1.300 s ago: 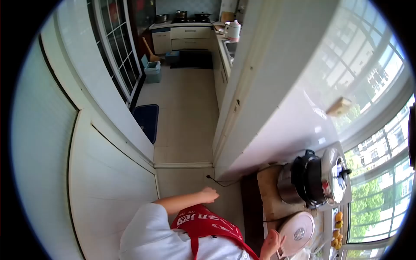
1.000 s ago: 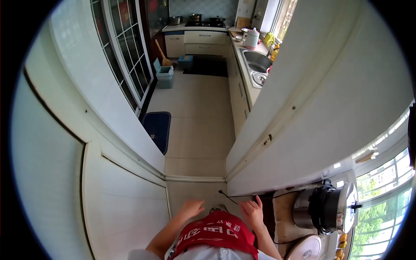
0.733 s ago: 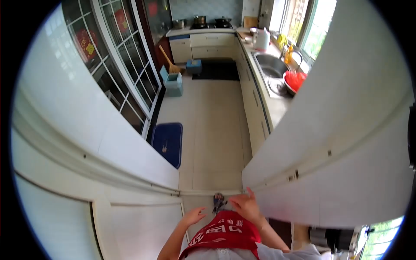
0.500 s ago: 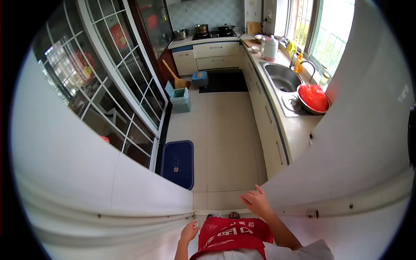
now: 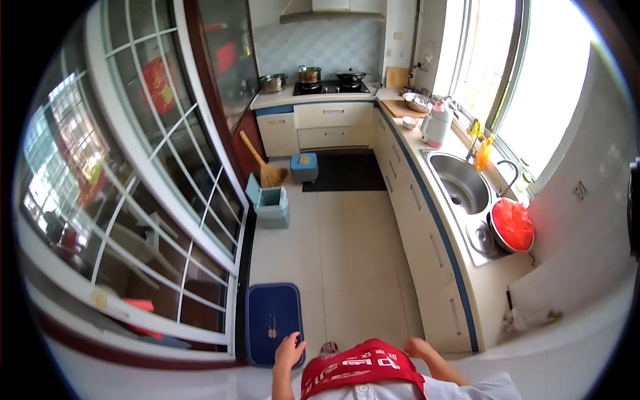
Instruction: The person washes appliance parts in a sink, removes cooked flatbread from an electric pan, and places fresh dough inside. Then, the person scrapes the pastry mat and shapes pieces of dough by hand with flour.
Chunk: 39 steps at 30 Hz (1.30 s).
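Observation:
My left hand (image 5: 290, 350) hangs in front of me at the bottom of the view, beside the red apron (image 5: 360, 363) with white lettering that I wear. Its fingers are apart and loosely bent, with nothing between them. Under it lies the dark blue floor mat (image 5: 274, 313). On the apron's other side is my right hand (image 5: 417, 348), low and blurred, close to the apron's edge. Its fingers are smeared, and no object shows in it.
A counter (image 5: 417, 150) with a sink (image 5: 460, 183) runs along the right, holding a red plastic bag (image 5: 512, 225) in a basin and a kettle (image 5: 437, 125). Pots and a stove (image 5: 330, 88) stand at the back. A bin (image 5: 272, 208), broom (image 5: 270, 172) and sliding glass door (image 5: 180, 133) line the left.
I have moved forward through the doorway into the kitchen, so counter, sink and mat appear nearer. My right hand has dropped from its raised, spread pose to beside the apron.

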Each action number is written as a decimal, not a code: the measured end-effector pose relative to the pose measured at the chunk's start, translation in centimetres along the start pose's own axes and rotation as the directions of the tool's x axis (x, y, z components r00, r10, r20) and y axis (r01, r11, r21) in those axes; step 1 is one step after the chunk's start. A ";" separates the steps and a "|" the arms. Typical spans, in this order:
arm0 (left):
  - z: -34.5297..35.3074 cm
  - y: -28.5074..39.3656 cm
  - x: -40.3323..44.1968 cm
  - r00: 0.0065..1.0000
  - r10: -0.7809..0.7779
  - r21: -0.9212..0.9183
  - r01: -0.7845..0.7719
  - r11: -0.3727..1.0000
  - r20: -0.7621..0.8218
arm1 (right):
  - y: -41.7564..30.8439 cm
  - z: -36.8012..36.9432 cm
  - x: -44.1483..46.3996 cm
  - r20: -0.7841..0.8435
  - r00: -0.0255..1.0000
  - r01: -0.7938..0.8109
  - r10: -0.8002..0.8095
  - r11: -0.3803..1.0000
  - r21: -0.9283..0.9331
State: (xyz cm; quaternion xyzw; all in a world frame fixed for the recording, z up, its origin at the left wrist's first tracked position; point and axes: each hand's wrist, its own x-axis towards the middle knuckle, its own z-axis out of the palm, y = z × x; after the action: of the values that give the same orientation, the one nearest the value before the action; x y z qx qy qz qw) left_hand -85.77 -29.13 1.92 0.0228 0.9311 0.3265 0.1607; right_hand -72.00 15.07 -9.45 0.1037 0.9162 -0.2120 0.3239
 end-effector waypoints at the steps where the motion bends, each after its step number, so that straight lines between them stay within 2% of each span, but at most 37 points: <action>1: -2.3 1.6 3.5 0.997 0.051 0.025 -0.052 0.998 0.050 | 3.7 3.1 0.8 0.008 1.000 -0.018 0.018 0.999 -0.030; 2: -4.0 3.0 7.4 0.987 0.127 0.079 -0.136 0.988 0.100 | 9.4 8.7 0.8 -0.178 0.984 0.042 0.017 0.945 0.324; 3: -5.3 4.6 11.1 0.967 0.194 0.127 -0.216 0.968 0.164 | 9.0 9.1 -2.4 -0.087 0.920 -0.289 0.382 0.812 0.508; 4: -6.3 6.5 15.4 0.935 0.237 0.071 -0.264 0.962 0.263 | 8.8 8.2 -3.9 0.104 0.889 -0.417 0.446 0.694 0.588; 5: -7.1 9.3 19.4 0.909 0.334 0.083 -0.363 0.928 0.250 | 8.4 7.2 -4.5 0.240 0.829 -0.535 0.505 0.594 0.601; 8: -9.4 18.6 29.1 0.885 0.413 0.045 -0.431 0.901 0.214 | 8.1 6.7 -2.8 0.469 0.668 -0.731 0.577 0.395 0.556; 10: -9.4 22.0 35.8 0.867 0.493 -0.254 -0.460 0.851 0.080 | 7.7 5.2 2.4 0.526 0.631 -0.764 0.570 0.338 0.550; 11: -8.1 21.6 39.5 0.864 0.499 -0.321 -0.456 0.830 0.062 | 7.9 3.5 5.9 0.517 0.650 -0.748 0.557 0.347 0.566; 12: -6.8 20.0 43.3 0.895 0.438 -0.362 -0.384 0.849 0.079 | 7.6 0.6 9.8 0.456 0.707 -0.690 0.540 0.383 0.615; 13: -5.1 17.8 47.3 0.919 0.383 -0.402 -0.316 0.859 0.095 | 8.4 -3.6 13.7 0.287 0.872 -0.459 0.397 0.457 0.762; 14: -2.2 13.1 51.1 0.937 0.334 -0.440 -0.258 0.860 0.103 | 8.6 -7.3 19.1 0.181 0.891 -0.398 0.415 0.525 0.752; 15: -1.0 9.5 53.2 0.970 0.188 -0.326 -0.130 0.937 0.154 | 8.6 -11.1 24.5 0.072 0.901 -0.341 0.429 0.596 0.727; 16: -1.2 6.5 53.6 0.975 0.070 -0.053 -0.060 0.997 0.211 | 8.7 -14.8 29.8 -0.038 0.899 -0.294 0.437 0.665 0.687; 17: 0.0 0.7 54.3 0.965 0.039 0.221 -0.098 0.970 0.258 | 6.5 -21.1 32.9 -0.161 0.876 -0.253 0.454 0.717 0.649; 18: -1.6 0.5 52.9 0.924 -0.068 0.348 -0.072 0.935 0.376 | 3.9 -27.2 35.1 -0.329 0.844 -0.109 0.424 0.736 0.668; 19: -2.7 -0.7 52.0 0.873 -0.157 0.394 -0.043 0.918 0.461 | 0.6 -34.2 36.2 -0.385 0.832 -0.060 0.399 0.755 0.653; 20: 0.1 -7.4 52.0 0.882 -0.102 0.393 -0.099 0.914 0.460 | -0.7 -39.4 38.0 -0.406 0.843 -0.013 0.354 0.767 0.642; 22: -1.7 -6.1 51.9 0.790 -0.327 0.411 0.105 0.906 0.519 | -3.6 -47.6 40.7 -0.485 0.841 0.143 0.239 0.767 0.626; 23: -1.9 -4.9 53.2 0.751 -0.395 0.427 0.167 0.889 0.529 | -4.5 -50.5 42.0 -0.489 0.835 0.139 0.253 0.763 0.632; 25: -1.8 -2.7 58.7 0.723 -0.433 0.443 0.195 0.875 0.538 | -5.5 -54.9 44.8 -0.428 0.862 0.076 0.272 0.766 0.639; 28: -2.1 1.3 69.7 0.730 -0.405 0.456 0.143 0.878 0.550 | -5.3 -59.0 49.5 -0.371 0.878 0.002 0.304 0.770 0.638; 29: -2.3 3.2 74.3 0.743 -0.375 0.454 0.107 0.884 0.555 | -5.0 -60.1 50.9 -0.333 0.876 -0.006 0.348 0.699 0.715; 30: -2.3 4.9 78.6 0.758 -0.339 0.451 0.066 0.890 0.557 | -4.3 -61.9 51.5 -0.326 0.865 -0.031 0.381 0.689 0.724; 32: -2.1 9.1 89.0 0.825 -0.201 0.445 -0.067 0.893 0.527 | -3.6 -65.4 52.0 -0.452 0.818 0.175 0.356 0.594 0.785; 33: -1.2 12.5 94.6 0.872 -0.118 0.425 -0.110 0.898 0.474 | -3.1 -67.7 51.7 -0.464 0.787 0.237 0.406 0.497 0.835; 34: 0.4 16.1 99.9 0.916 -0.030 0.383 -0.138 0.914 0.401 | -2.4 -69.8 51.6 -0.516 0.719 0.279 0.466 0.486 0.828; 35: 1.6 22.0 104.4 0.958 0.002 0.300 -0.091 0.950 0.287 | -1.2 -71.8 51.7 -0.523 0.682 0.402 0.512 0.335 0.852; 36: 3.0 28.3 108.3 0.961 0.170 0.235 -0.221 0.947 0.219 | 0.1 -73.8 51.8 -0.541 0.640 0.512 0.545 0.223 0.830; 37: 6.1 32.6 112.0 0.923 0.350 -0.061 -0.344 0.937 0.162 | 0.5 -76.9 51.1 -0.499 0.610 0.535 0.616 0.144 0.832; 38: 7.4 40.2 113.6 0.889 0.380 -0.148 -0.352 0.924 0.257 | 1.4 -79.6 50.9 -0.507 0.548 0.608 0.665 0.099 0.787; 39: 9.5 46.4 114.1 0.839 0.414 -0.258 -0.337 0.905 0.354 | 3.1 -81.8 51.3 -0.569 0.453 0.657 0.686 0.174 0.734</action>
State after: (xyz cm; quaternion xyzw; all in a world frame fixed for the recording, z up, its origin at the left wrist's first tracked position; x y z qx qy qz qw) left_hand -193.73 29.85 -8.93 0.2567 0.8208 0.4254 0.2819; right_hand -155.35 57.81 14.10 0.3891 0.5451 -0.6488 -0.3613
